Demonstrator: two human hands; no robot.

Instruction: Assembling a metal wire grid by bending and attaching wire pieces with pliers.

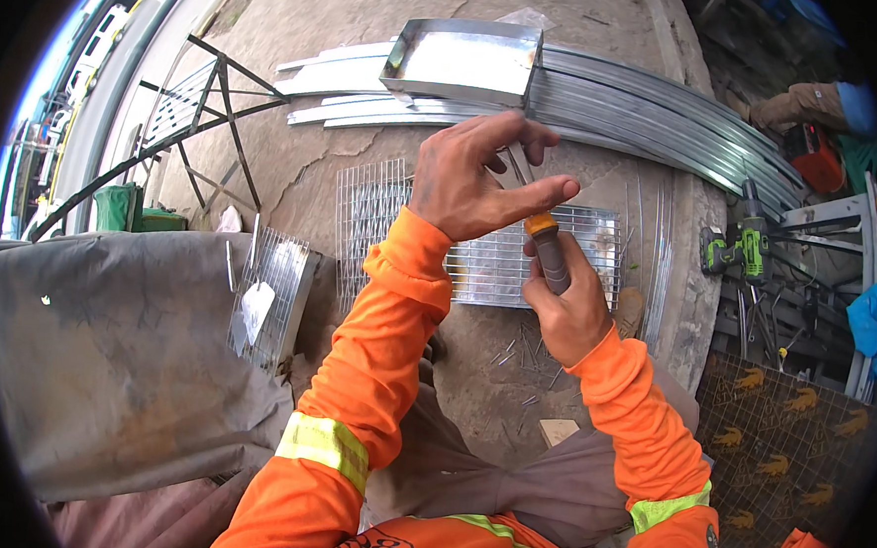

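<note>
A screwdriver (pixel 551 252) with a grey and yellow handle is gripped in my right hand (pixel 576 306), its metal shaft pointing up and away from me. My left hand (pixel 473 177) is raised around the shaft's upper part, with thumb and curled fingers apart. The shaft shows in the gap between them; whether the fingers touch it I cannot tell. Below my hands lies a wire-grid metal panel (pixel 487 287) over a shiny sheet. Another wire grid (pixel 356 185) is beside it to the left, partly hidden by my left forearm.
Long metal channels (pixel 645 111) lie across the far ground, with a shallow sheet-metal box (pixel 464 62) on them. Green power drills (pixel 752 246) are at the right. A grey cloth (pixel 128 337) covers something at left, beside another grid (pixel 269 295). Loose metal rods (pixel 529 348) litter the ground.
</note>
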